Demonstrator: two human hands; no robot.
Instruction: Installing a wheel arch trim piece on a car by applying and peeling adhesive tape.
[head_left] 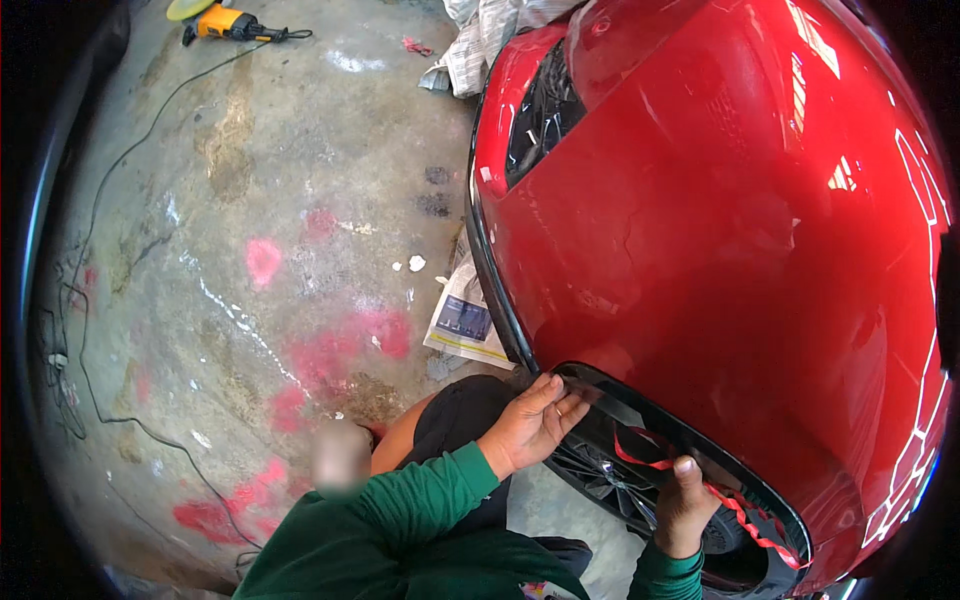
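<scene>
A black wheel arch trim [660,415] curves along the wheel opening of a glossy red car body [690,220]. My left hand [530,425] is closed at the trim's upper left end, its thumb and fingers pinching the edge. Farther right, my right hand [685,510] is closed, thumb up, just inside the arch. A thin red strip [740,515] runs through it, looping on one side and trailing twisted along the trim on the other. Below the trim shows a dark spoked wheel [595,470], partly hidden by my hands.
Newspaper sheets [465,318] lie beside the car's black lower edge [495,280], with more paper [480,45] at the far end. A yellow-orange power tool [225,22] rests on the stained concrete floor [250,180]. Its black cord [125,150] trails down the left side.
</scene>
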